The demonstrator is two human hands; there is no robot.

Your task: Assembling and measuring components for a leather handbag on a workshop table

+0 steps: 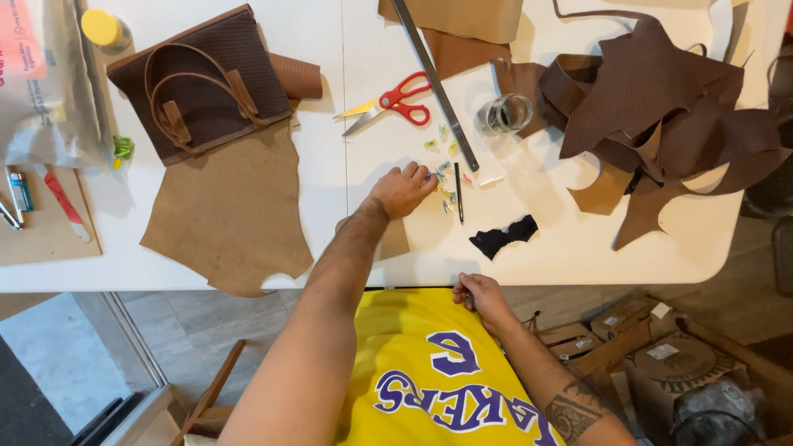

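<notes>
Left hand picking among small clips beside the pencil

Left hand pinches closed among coloured clips just left of the pencil; right hand rests curled at the table edge, grip unclear. A careless sweep might scatter clips toward the scissors beyond.

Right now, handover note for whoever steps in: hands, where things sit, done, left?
Left hand: on the white table, fingertips in the small clips; whether it grips one cannot be told.
Right hand: at the table's near edge, seemingly pinching something small; unclear what.
Pencil lies just beyond the clips; black scrap nearer the edge; scissors, steel ruler and glass further back.
Done: brown bag looks assembled.
Left: tan leather and brown offcuts lie loose.
</notes>
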